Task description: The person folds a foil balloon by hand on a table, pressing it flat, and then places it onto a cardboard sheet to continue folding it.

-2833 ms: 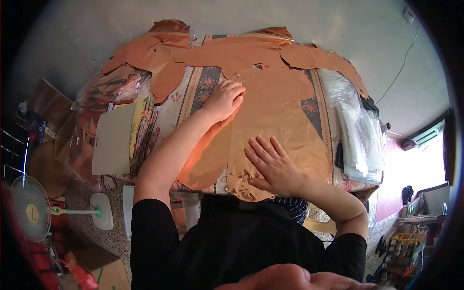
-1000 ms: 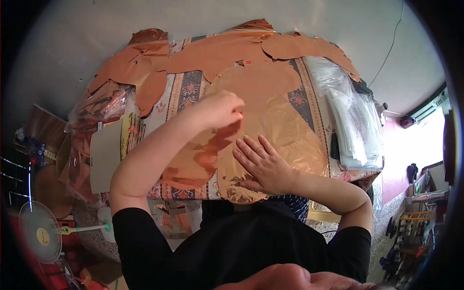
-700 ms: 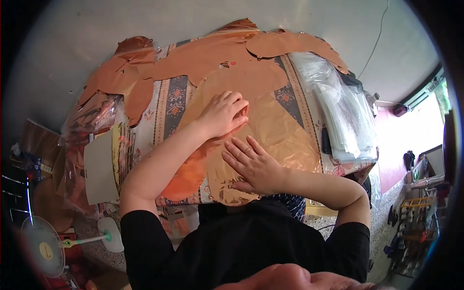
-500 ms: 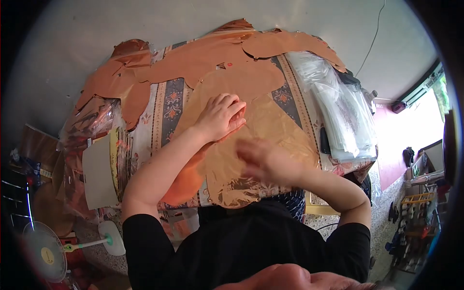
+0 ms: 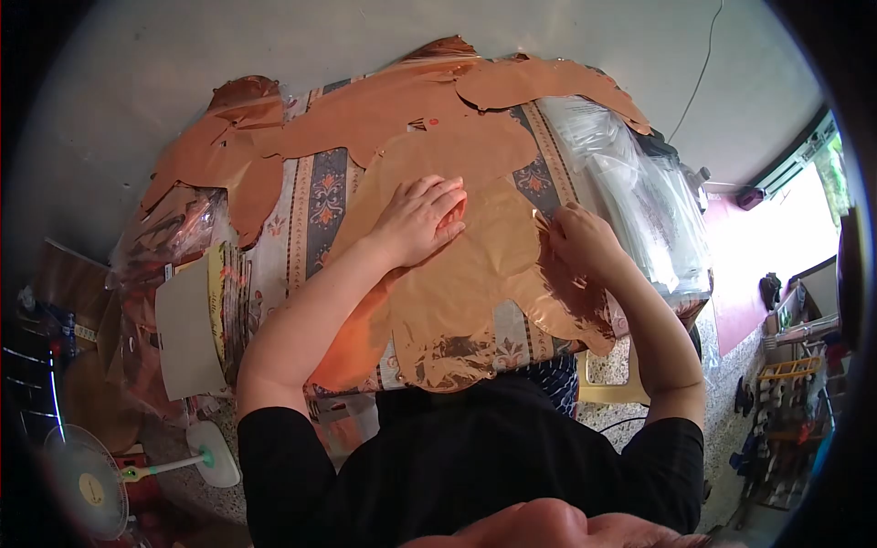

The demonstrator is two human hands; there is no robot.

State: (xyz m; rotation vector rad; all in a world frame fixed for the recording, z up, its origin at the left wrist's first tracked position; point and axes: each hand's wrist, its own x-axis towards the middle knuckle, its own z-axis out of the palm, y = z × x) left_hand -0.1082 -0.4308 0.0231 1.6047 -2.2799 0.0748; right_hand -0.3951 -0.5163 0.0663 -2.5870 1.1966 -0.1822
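Note:
A large shiny copper-coloured foil sheet point(image 5: 461, 283) lies across a table with a patterned cloth point(image 5: 315, 196). My left hand point(image 5: 422, 217) rests flat on the middle of this sheet, fingers together. My right hand point(image 5: 580, 239) is at the sheet's right side, its fingers closed on the foil's right edge point(image 5: 571, 301), which is lifted and folded over. The near end of the foil point(image 5: 448, 361) hangs at the table's front edge against my black shirt.
More copper foil cut-outs point(image 5: 393, 100) are spread over the far half of the table. A stack of clear plastic bags point(image 5: 639, 196) lies at the right. At the left are a pile of cardboard-backed packets point(image 5: 196, 310) and bagged foil point(image 5: 169, 228). A floor fan point(image 5: 87, 470) stands lower left.
My right hand has left the near middle of the sheet and moved right to grip and lift the foil's right edge. My left hand stays pressed on the sheet.

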